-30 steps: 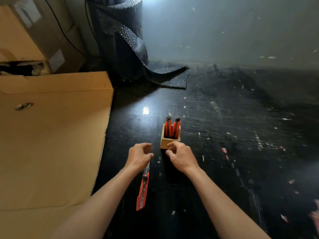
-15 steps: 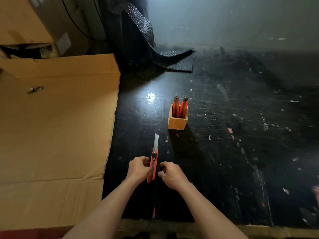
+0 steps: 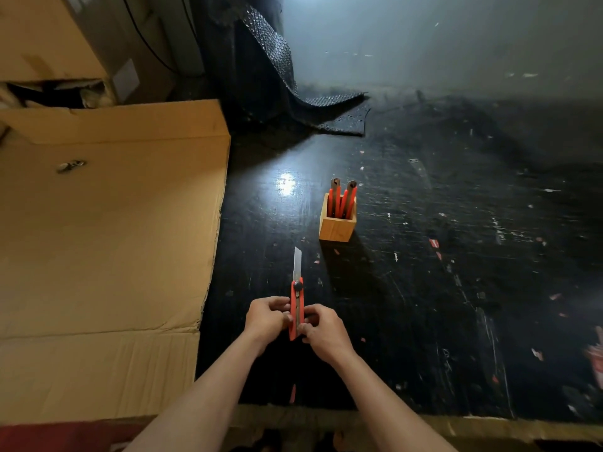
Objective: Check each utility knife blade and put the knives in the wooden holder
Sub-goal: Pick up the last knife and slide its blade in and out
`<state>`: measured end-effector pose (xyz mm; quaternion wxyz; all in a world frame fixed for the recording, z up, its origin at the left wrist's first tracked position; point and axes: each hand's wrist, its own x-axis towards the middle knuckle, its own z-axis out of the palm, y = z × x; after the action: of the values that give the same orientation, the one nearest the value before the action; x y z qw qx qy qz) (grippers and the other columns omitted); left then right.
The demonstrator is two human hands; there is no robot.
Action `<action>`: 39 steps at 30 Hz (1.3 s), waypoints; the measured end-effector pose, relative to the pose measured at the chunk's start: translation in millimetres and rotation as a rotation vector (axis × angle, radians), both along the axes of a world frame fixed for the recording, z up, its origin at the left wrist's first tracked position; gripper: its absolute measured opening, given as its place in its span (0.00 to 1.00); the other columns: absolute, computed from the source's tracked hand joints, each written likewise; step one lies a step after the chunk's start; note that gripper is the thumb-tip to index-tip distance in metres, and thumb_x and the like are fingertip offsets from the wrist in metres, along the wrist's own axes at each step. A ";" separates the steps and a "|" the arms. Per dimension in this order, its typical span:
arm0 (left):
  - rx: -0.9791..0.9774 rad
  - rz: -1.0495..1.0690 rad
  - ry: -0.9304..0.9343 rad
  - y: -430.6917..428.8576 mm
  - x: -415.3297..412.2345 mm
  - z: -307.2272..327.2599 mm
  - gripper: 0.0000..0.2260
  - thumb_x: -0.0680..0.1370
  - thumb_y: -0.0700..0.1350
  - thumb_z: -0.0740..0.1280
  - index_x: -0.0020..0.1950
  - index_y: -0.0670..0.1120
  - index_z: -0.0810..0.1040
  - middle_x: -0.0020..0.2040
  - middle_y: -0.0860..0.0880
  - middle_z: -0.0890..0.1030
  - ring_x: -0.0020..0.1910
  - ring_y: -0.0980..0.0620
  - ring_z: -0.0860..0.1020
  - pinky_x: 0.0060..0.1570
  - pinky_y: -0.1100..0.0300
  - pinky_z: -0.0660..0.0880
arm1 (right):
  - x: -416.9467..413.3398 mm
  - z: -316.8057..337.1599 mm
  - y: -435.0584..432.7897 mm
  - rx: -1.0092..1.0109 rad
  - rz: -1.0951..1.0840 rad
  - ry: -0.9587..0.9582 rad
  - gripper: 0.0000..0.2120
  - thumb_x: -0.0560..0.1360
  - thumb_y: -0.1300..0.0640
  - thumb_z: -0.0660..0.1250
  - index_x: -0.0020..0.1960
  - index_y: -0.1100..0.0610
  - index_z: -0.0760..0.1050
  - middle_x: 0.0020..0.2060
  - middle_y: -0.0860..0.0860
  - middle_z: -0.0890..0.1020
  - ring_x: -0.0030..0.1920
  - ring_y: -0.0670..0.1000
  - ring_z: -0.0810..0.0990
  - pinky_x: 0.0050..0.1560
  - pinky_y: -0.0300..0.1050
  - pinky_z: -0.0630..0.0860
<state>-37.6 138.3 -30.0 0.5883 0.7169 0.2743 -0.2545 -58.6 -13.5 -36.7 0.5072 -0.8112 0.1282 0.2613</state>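
I hold a red utility knife (image 3: 297, 296) in both hands over the black table, its silver blade extended and pointing away from me. My left hand (image 3: 266, 319) grips the handle's left side; my right hand (image 3: 321, 329) pinches its right side near the rear end. A small square wooden holder (image 3: 336, 227) stands beyond the knife, slightly to the right. Two red utility knives (image 3: 341, 200) stand upright inside it, dark ends up.
A large flat cardboard sheet (image 3: 107, 243) covers the table's left side. Cardboard boxes (image 3: 49, 37) stack at the back left. A black bubble-wrap roll (image 3: 261, 66) trails a loose end at the back. The scratched black tabletop (image 3: 456, 288) extends right; its near edge (image 3: 424, 422) is below my arms.
My left hand lifted the knife from the table and both hands drew back toward me. The right hand left the holder and joined on the handle. The blade is now extended.
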 end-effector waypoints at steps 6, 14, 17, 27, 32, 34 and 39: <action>-0.172 -0.037 -0.060 4.1 16.8 35.0 0.18 0.76 0.27 0.67 0.63 0.42 0.83 0.53 0.43 0.87 0.51 0.47 0.87 0.51 0.52 0.84 | 15.8 29.5 -8.7 0.099 -0.053 -0.113 0.13 0.77 0.62 0.70 0.58 0.49 0.79 0.48 0.49 0.86 0.46 0.46 0.87 0.47 0.49 0.85; -0.242 -0.121 -0.330 -7.1 55.2 106.7 0.16 0.78 0.29 0.67 0.61 0.44 0.84 0.53 0.45 0.88 0.51 0.43 0.87 0.51 0.45 0.84 | 55.6 93.1 -25.8 0.150 -0.070 -0.378 0.13 0.75 0.60 0.73 0.58 0.49 0.78 0.48 0.50 0.86 0.48 0.49 0.86 0.48 0.51 0.85; -0.257 -0.090 -0.434 -13.1 70.8 136.1 0.18 0.76 0.27 0.69 0.63 0.43 0.82 0.56 0.42 0.87 0.51 0.42 0.87 0.53 0.41 0.83 | 72.7 123.2 -33.6 0.165 -0.073 -0.476 0.14 0.74 0.58 0.74 0.59 0.52 0.78 0.48 0.51 0.86 0.47 0.50 0.87 0.47 0.55 0.85; -0.367 -0.163 -0.642 -36.1 96.9 225.6 0.21 0.74 0.24 0.67 0.64 0.40 0.80 0.53 0.39 0.87 0.48 0.42 0.88 0.45 0.53 0.85 | 117.1 224.4 -56.3 0.045 -0.134 -0.815 0.16 0.79 0.55 0.70 0.66 0.49 0.74 0.49 0.48 0.84 0.45 0.44 0.85 0.40 0.38 0.83; -0.367 -0.172 -0.714 -47.8 96.4 247.4 0.20 0.76 0.24 0.66 0.62 0.42 0.83 0.50 0.43 0.88 0.45 0.46 0.88 0.42 0.57 0.84 | 132.4 263.8 -65.1 -0.106 -0.077 -0.984 0.14 0.80 0.57 0.69 0.64 0.47 0.77 0.52 0.45 0.82 0.45 0.37 0.78 0.45 0.30 0.75; -0.370 -0.160 -0.726 -50.4 98.2 252.1 0.20 0.76 0.24 0.66 0.62 0.42 0.83 0.51 0.42 0.88 0.46 0.45 0.88 0.43 0.54 0.85 | 136.1 273.8 -67.8 -0.133 -0.061 -0.998 0.12 0.79 0.55 0.70 0.62 0.48 0.78 0.51 0.45 0.83 0.44 0.36 0.78 0.44 0.28 0.72; -0.361 -0.171 -0.742 -53.6 99.8 257.2 0.20 0.76 0.25 0.67 0.63 0.42 0.82 0.52 0.43 0.88 0.48 0.43 0.88 0.41 0.51 0.85 | 142.4 284.3 -68.8 -0.153 -0.066 -1.001 0.09 0.78 0.53 0.71 0.57 0.51 0.79 0.48 0.45 0.82 0.42 0.38 0.78 0.41 0.27 0.70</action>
<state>62.2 84.7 227.2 0.7401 0.6655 -0.0658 -0.0708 83.9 -82.4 247.6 0.4535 -0.8674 -0.0863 -0.1859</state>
